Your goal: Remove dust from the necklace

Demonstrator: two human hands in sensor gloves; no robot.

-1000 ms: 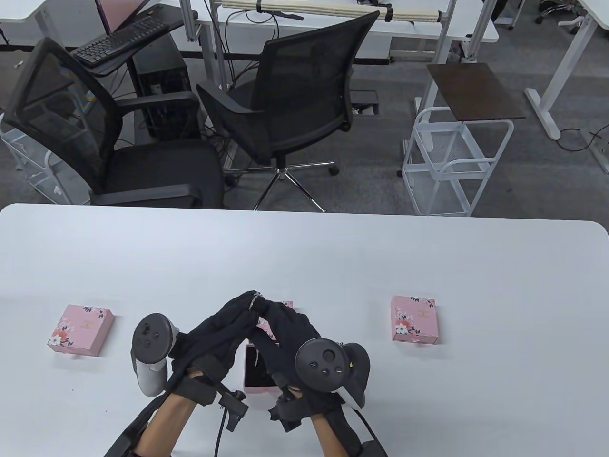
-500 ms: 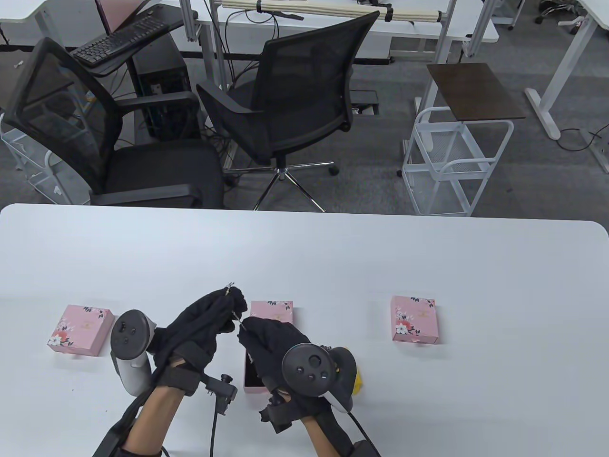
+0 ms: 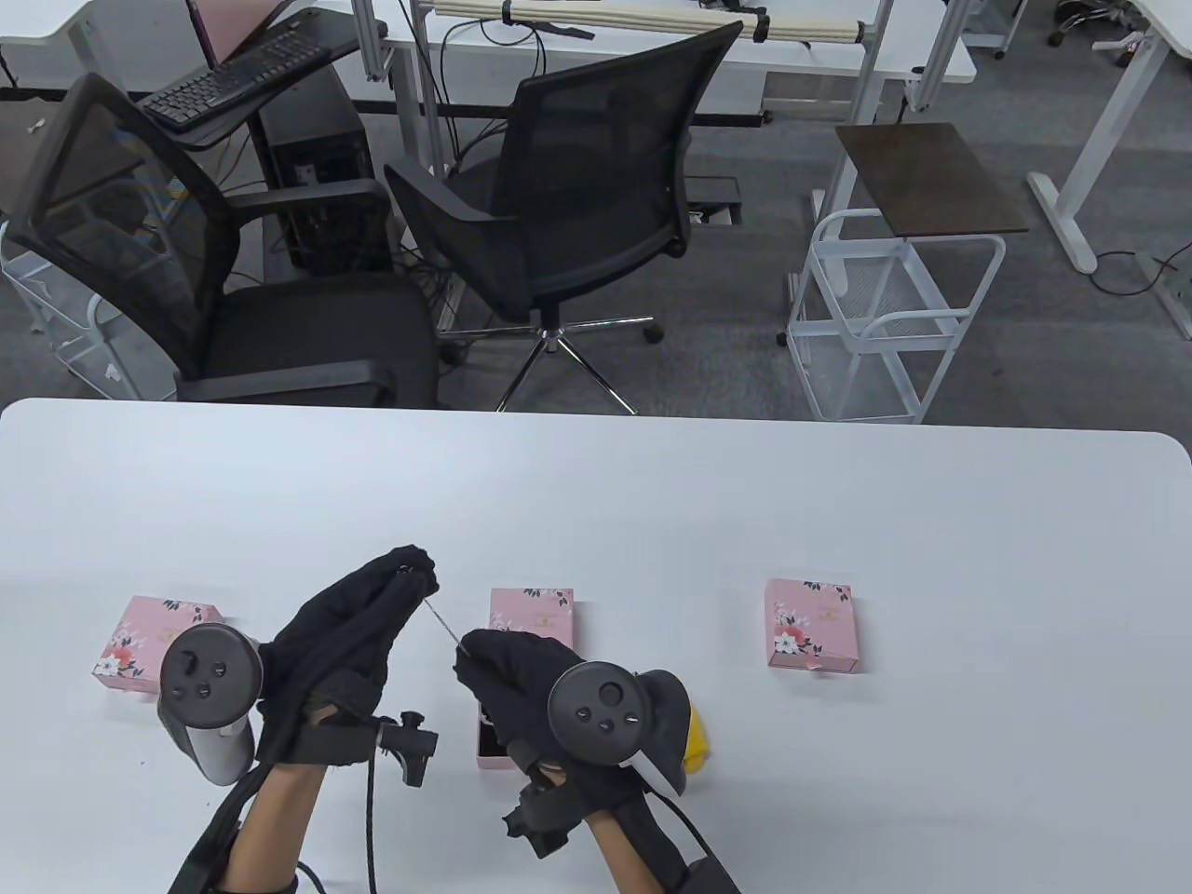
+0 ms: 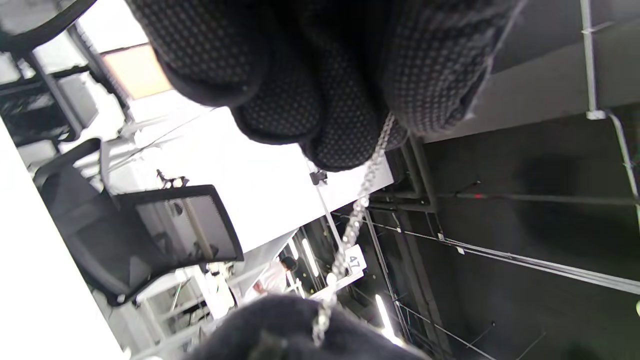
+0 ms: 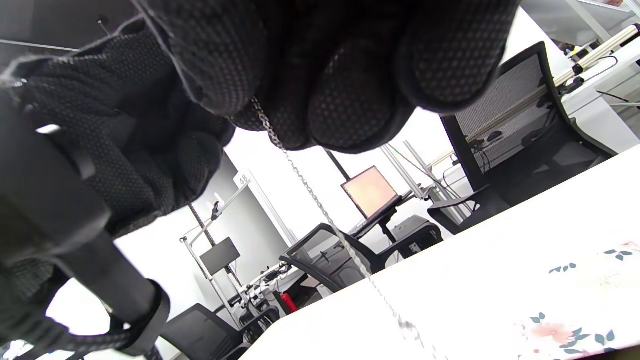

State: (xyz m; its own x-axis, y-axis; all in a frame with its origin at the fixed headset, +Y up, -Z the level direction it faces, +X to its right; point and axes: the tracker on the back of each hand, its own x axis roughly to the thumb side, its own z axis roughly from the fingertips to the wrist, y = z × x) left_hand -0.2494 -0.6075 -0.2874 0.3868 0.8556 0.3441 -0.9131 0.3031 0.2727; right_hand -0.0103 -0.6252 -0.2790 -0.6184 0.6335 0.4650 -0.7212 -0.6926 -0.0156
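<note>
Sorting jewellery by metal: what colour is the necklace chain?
Silver; the necklace shows best in the left wrist view.

A small white tag (image 4: 354, 260) hanging in the dark room behind the table: number 47. A far white wall post (image 5: 243, 179): number 48.

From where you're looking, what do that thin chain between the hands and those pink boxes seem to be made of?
The chain looks like metal, silvery and shiny: small links catch the light in both wrist views. Whether it is silver or plated steel cannot be told. The pink boxes look like printed cardboard, matte with a flower pattern and crisp folded edges. The gloves on the left hand and right hand look like black knit fabric with a dotted grip.
</note>
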